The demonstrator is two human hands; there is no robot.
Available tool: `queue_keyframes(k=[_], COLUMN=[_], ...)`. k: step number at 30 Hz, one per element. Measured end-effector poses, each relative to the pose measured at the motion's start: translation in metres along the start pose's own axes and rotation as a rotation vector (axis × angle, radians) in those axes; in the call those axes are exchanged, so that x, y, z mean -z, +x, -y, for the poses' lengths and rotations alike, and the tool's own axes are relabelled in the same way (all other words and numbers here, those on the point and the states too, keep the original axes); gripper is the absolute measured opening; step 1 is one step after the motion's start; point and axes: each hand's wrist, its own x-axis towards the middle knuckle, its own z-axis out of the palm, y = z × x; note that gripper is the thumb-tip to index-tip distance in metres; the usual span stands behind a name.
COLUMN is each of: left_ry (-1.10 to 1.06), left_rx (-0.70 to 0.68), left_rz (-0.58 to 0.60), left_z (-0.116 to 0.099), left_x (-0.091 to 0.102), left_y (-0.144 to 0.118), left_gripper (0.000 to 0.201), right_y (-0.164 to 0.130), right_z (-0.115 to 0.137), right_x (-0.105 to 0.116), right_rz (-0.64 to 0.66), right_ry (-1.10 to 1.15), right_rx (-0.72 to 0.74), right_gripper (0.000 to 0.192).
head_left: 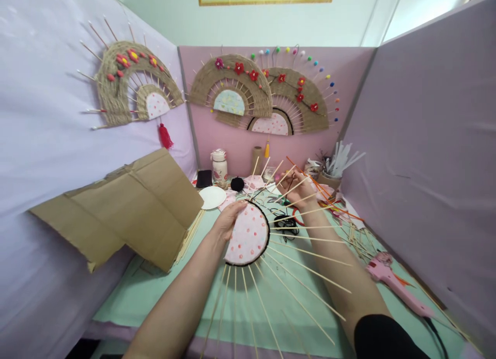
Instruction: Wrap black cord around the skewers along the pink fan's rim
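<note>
Head view, centre of the frame: the left hand grips the upper left edge of a spotted pink disc, fingers curled over its rim, thumb side against the face; the disc is edged in black and held tilted above the green tabletop; thin wooden skewers radiate from its rim toward the right and the lower edge of the frame; the right hand, just above and to the right of centre, is closed in a pinch among the upper skewer tips; what exactly lies between its fingers cannot be told, though a black cord trails beneath it across the tabletop.

Left of centre: a folded cardboard sheet leans against the lilac partition; a white plate lies just beside its right edge.

Centre background: a white jar and a ball of black yarn stand near the pink back wall; three finished woven fans hang on the partitions in the upper part of the frame.

Lower right: a pink glue gun lies on the tabletop, well apart from both hands; a cup of white sticks stands at the right of the back wall.
</note>
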Motion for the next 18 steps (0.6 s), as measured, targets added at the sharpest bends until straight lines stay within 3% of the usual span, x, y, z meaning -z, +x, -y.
queue_keyframes(k=[3,7,11,15,18], left_ry=[-0.021,-0.019,-0.013,0.017,0.045], left_rx=[-0.037,-0.079,-0.091,-0.073,-0.073], left_rz=[-0.041,-0.077,-0.022,0.002,0.01], left_z=[-0.001,-0.002,-0.001,0.001,0.002], left_x=[0.0,-0.003,-0.005,-0.004,-0.002], left_y=[0.0,0.0,0.0,0.0,0.001], left_gripper=[0.009,0.007,0.012,0.02,0.017], right_y=[0.001,-0.006,-0.018,-0.023,-0.022], right_z=[-0.011,-0.026,-0.039,-0.04,-0.037], right_x=[0.0,-0.006,-0.018,-0.023,-0.023], right_rz=[0.089,0.162,0.282,0.349,0.362], right_ry=[-0.075,-0.445,-0.753,-0.882,-0.956], right_rx=[-0.128,-0.43,-0.47,-0.485,-0.49], right_gripper=[0.026,0.03,0.022,0.033,0.031])
